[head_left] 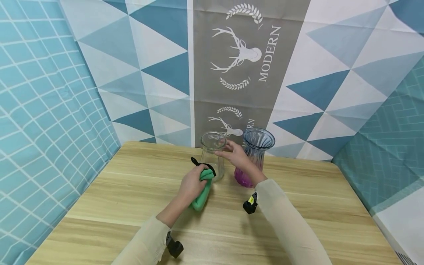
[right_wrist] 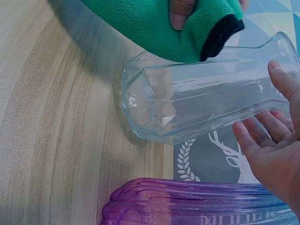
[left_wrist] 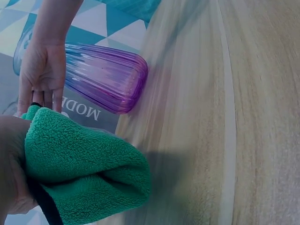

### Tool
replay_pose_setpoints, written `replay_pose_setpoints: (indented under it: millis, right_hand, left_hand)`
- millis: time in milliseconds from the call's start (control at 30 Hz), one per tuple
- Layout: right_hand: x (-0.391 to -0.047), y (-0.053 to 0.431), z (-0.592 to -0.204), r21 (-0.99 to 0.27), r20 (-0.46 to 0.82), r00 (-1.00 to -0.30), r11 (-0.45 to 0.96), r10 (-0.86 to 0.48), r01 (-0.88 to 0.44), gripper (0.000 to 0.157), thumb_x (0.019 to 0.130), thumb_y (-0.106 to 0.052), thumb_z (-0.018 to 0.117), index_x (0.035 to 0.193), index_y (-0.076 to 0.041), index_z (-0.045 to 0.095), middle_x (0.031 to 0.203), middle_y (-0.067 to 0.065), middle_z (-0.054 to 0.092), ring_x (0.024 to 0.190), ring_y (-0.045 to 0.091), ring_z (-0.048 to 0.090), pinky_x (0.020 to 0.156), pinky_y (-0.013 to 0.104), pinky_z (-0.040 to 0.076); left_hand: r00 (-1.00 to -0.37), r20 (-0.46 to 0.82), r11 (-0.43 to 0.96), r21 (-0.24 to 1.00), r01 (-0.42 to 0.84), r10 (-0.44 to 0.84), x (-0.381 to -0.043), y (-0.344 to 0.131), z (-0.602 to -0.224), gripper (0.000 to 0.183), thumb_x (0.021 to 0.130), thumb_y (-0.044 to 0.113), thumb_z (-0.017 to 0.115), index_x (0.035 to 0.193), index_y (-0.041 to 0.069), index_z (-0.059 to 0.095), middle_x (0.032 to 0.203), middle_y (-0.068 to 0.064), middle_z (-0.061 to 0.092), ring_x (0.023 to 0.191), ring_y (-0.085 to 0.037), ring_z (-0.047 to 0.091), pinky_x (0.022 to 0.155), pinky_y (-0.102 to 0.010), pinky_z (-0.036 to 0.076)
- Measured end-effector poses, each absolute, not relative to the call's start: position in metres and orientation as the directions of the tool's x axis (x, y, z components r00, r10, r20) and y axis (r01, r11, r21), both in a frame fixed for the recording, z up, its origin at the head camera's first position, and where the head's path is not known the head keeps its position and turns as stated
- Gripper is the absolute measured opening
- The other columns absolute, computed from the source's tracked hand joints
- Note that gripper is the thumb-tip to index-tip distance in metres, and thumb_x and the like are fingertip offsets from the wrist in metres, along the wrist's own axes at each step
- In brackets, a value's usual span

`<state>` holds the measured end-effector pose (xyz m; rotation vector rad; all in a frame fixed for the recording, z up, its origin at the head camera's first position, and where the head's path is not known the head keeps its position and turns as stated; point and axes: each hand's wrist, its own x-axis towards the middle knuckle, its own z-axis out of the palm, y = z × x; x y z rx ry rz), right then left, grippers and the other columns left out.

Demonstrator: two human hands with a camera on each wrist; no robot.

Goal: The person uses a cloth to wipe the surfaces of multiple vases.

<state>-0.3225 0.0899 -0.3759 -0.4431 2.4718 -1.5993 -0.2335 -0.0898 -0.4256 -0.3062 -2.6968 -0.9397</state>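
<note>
A clear glass vase with a flared rim stands upright toward the back of the table. My left hand grips a folded green cloth with black edging and a small black loop, held at the vase's near left side. Around the vase's neck, on its right, my right hand is spread, thumb in front and fingers to the side. Its fingertips are right at the glass. Behind my right forearm stands a ribbed vase, blue at the top and purple at the base.
The wooden table reaches back to a patterned wall covering with triangles and deer heads. Blue tile-patterned sheeting hangs at the left. The two vases stand close together, near the table's back edge.
</note>
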Motion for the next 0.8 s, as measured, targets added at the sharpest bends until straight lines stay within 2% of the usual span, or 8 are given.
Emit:
replay_pose_setpoints:
  millis: [233,467,633,800]
  right_hand:
    - [-0.323,0.091,-0.377,-0.914,0.013,-0.940,0.377,-0.340,-0.149,0.066,0.084,-0.039,0.068,0.140,-0.017,0.041,0.149,0.008,0.037,0.137,0.027,0.034,0.107,0.051,0.035]
    - [-0.320,0.090,-0.379,-0.918,0.023,-0.949,0.369,-0.315,-0.145,0.065,0.083,-0.039,0.069,0.138,-0.016,0.043,0.146,0.007,0.041,0.135,0.025,0.038,0.104,0.050,0.037]
    - [-0.321,0.090,-0.379,-0.914,0.029,-0.947,0.375,-0.321,-0.155,0.065,0.084,-0.039,0.068,0.139,-0.016,0.042,0.147,0.008,0.040,0.135,0.025,0.038,0.105,0.049,0.037]
    - [-0.322,0.089,-0.379,-0.914,0.043,-0.941,0.366,-0.336,-0.173,0.063,0.086,-0.034,0.067,0.139,-0.012,0.042,0.146,0.011,0.041,0.135,0.027,0.039,0.106,0.049,0.037]
  left_hand:
    - [-0.954,0.269,0.796,0.544,0.265,0.133,-0.234,-0.090,-0.428,0.030,0.082,0.009,0.069,0.110,0.014,0.058,0.111,-0.008,0.064,0.100,-0.025,0.062,0.082,-0.041,0.051]
    - [-0.959,0.259,0.771,0.587,0.248,0.111,-0.233,-0.090,-0.426,0.031,0.082,0.008,0.069,0.110,0.014,0.058,0.111,-0.007,0.064,0.099,-0.023,0.061,0.082,-0.041,0.051]
    - [-0.939,0.336,0.728,0.627,0.277,0.068,-0.229,-0.085,-0.411,0.034,0.083,0.008,0.068,0.114,0.017,0.058,0.112,-0.006,0.064,0.100,-0.024,0.062,0.084,-0.042,0.051]
    - [-0.871,0.488,0.707,0.595,0.383,0.060,-0.228,-0.079,-0.399,0.036,0.083,0.006,0.068,0.116,0.017,0.058,0.114,-0.006,0.064,0.098,-0.025,0.064,0.081,-0.041,0.053]
